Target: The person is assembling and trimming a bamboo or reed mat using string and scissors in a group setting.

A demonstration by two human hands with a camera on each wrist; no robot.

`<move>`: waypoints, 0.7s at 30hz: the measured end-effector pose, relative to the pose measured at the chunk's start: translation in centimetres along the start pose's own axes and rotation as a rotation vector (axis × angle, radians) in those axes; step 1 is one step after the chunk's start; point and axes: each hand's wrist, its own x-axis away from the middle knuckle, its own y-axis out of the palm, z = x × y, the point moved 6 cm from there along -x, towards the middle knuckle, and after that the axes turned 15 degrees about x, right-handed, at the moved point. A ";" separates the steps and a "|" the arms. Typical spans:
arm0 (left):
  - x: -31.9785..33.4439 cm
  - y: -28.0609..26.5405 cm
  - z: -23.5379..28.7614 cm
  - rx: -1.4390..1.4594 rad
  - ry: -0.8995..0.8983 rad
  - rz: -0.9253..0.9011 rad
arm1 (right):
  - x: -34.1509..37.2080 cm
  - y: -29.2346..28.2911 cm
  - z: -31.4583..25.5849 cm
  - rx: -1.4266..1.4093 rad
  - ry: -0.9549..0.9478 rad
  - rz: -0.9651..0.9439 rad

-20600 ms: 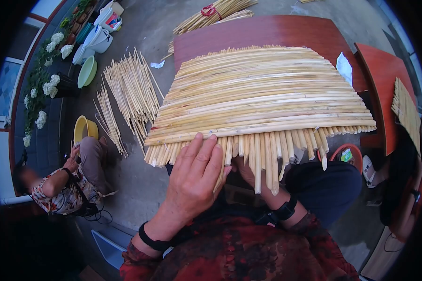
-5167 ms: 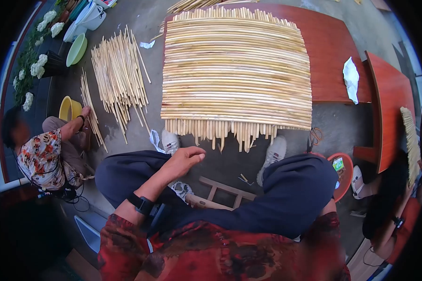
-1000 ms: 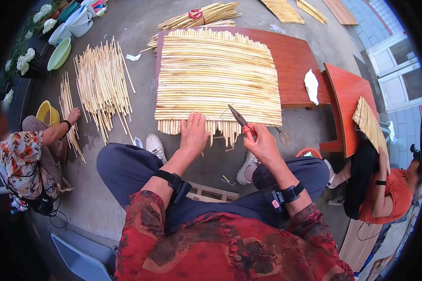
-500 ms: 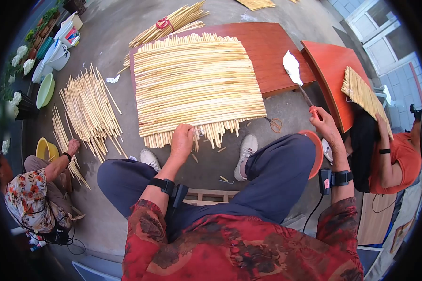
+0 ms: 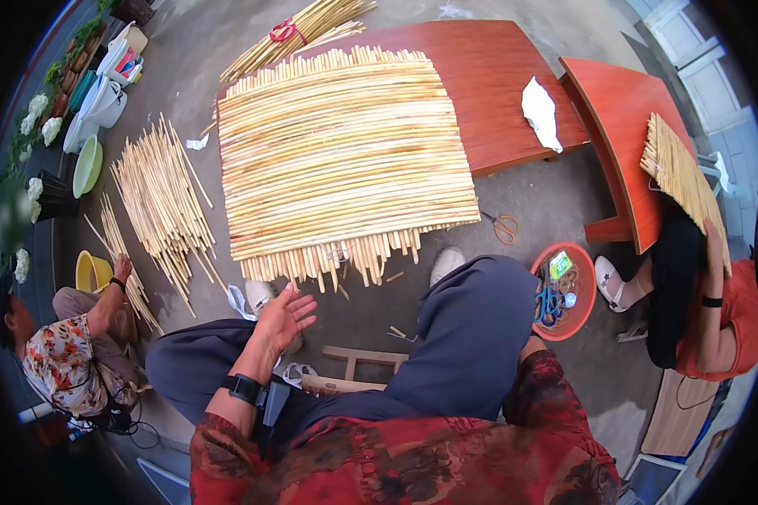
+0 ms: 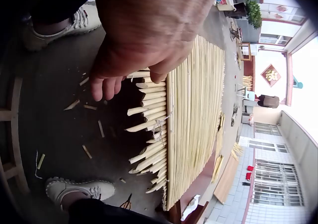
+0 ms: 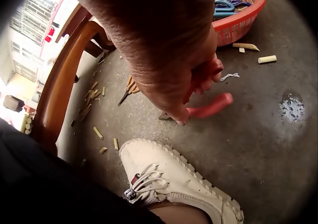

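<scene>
A mat of pale sticks [image 5: 345, 151] lies over the table's near part, cut ends of more sticks jutting out below its front edge. My left hand [image 5: 280, 324] is held palm up with fingers extended just in front of those ends, holding nothing; the left wrist view shows this hand [image 6: 149, 30] beside the stick ends [image 6: 149, 104]. Low beside a light shoe [image 7: 169, 169], my right hand [image 7: 174, 75] grips red-handled pliers [image 7: 211, 107], their jaws mostly hidden behind it. In the head view my knee covers this hand.
An orange-red basket [image 5: 588, 290] with blue scissors stands right of my knee; orange-handled scissors [image 5: 505, 229] lie near the mat. A wooden stool [image 5: 337, 385] is between my feet. Loose sticks [image 5: 162, 198] and a seated person [image 5: 59, 353] are left, another person [image 5: 720, 328] right.
My left hand has left the mat's front edge and turned palm up. My right hand, with the red-handled pliers, has come down from the raised position at the right to beside my leg.
</scene>
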 end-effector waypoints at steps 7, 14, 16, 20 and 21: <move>-1.3 1.0 -0.8 0.351 0.147 -0.016 | -0.3 -2.4 -2.2 -0.096 -0.041 0.013; -2.2 -0.1 -1.3 0.535 0.179 -0.071 | -1.6 -22.3 -14.4 -0.141 -0.374 0.337; -1.9 0.4 -1.2 0.507 0.189 -0.117 | 4.7 -28.5 -20.6 -0.437 -0.488 0.388; -0.7 1.6 -1.4 0.464 0.222 -0.199 | 14.2 -27.5 -32.5 -0.371 -0.788 0.205; -0.3 1.8 -1.4 0.473 0.227 -0.211 | 15.3 -24.7 -35.1 -0.170 -0.962 0.206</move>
